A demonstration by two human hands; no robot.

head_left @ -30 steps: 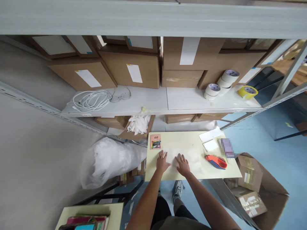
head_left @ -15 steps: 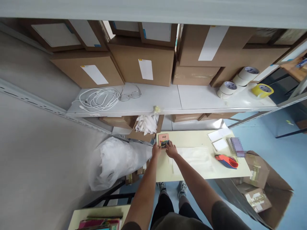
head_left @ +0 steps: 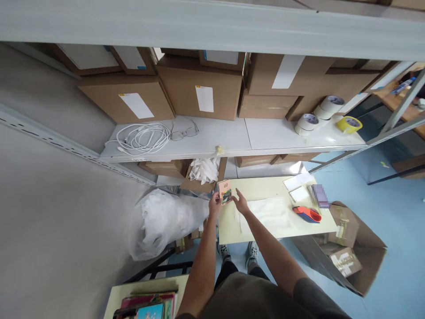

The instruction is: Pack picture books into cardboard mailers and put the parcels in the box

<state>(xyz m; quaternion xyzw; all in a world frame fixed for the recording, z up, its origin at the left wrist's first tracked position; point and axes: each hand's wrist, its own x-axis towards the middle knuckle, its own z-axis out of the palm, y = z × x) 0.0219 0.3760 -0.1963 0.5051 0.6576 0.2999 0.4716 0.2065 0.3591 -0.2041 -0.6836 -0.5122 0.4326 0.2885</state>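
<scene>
A small pink book (head_left: 225, 186) with a dark picture on its cover is at the left end of the pale yellow table (head_left: 229, 230), tilted. My left hand (head_left: 214, 204) grips its left edge, thumb on the cover. Beside its right edge is my right hand (head_left: 241, 203), fingers apart, the thumb close to the lower right corner; whether it touches is unclear. White sheets (head_left: 268, 215) lie flat on the table just right of that hand.
An orange and blue scoop-shaped item (head_left: 307, 214) and white pads (head_left: 299, 194) lie on the table's right side. A carton of white material (head_left: 204, 170) stands behind the book. A large plastic bag (head_left: 166, 221) bulges at left; an open carton (head_left: 372, 261) stands at right.
The book has gone from lying flat to tilted in my left hand. My right hand has come off the cover, its fingers spreading beside the right edge. The camera view has shifted slightly.
</scene>
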